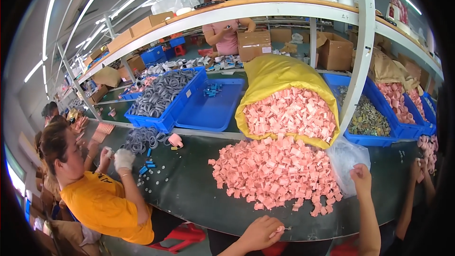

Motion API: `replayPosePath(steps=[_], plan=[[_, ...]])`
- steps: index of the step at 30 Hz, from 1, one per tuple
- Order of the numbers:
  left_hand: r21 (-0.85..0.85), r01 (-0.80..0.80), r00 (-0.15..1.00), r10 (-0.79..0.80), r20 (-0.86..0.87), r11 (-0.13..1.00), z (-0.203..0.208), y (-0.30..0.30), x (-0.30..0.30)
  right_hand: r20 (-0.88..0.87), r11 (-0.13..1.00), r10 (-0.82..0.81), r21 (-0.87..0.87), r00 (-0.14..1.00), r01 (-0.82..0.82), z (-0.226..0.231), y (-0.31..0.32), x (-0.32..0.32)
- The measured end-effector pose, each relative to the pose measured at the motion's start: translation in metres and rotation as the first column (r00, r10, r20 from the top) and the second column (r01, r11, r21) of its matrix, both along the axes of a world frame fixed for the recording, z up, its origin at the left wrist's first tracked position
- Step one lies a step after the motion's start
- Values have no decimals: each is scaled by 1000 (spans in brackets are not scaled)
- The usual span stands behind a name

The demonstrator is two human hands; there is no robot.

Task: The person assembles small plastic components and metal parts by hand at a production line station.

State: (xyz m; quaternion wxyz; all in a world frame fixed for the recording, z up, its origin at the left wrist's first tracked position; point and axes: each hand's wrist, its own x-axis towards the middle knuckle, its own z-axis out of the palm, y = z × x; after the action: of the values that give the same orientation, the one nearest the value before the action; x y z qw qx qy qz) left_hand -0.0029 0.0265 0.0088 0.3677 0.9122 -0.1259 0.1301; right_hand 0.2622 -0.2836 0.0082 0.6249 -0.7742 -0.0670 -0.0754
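Observation:
My left hand is at the near edge of the dark green table, with its fingers closed round a small pink plastic part. A thin metal-looking bit shows beside that part. To the right, my right hand is raised with curled fingers over a clear plastic bag. Whatever its fingertips may pinch is too small to make out. Between and beyond my hands spreads a big heap of pink plastic parts. More of them spill from a yellow sack lying open toward me.
Blue trays stand behind, one holding grey rings, another small metal-looking parts. At left, a co-worker in a yellow shirt handles parts. Another person's hands work at far right. A white post supports the shelf above.

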Motion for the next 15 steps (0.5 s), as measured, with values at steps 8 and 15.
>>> replayPosePath(steps=[8, 15], plan=[[-23, -30, 997, 32, 77, 999, 8, -21, 3, -258, 833, 545, 57, 798, -550, 5, 71, -156], [-36, -83, 994, 85, 71, 996, 4, -25, 0, -377, 790, 603, 159, 703, -592, 14, 98, -196]])
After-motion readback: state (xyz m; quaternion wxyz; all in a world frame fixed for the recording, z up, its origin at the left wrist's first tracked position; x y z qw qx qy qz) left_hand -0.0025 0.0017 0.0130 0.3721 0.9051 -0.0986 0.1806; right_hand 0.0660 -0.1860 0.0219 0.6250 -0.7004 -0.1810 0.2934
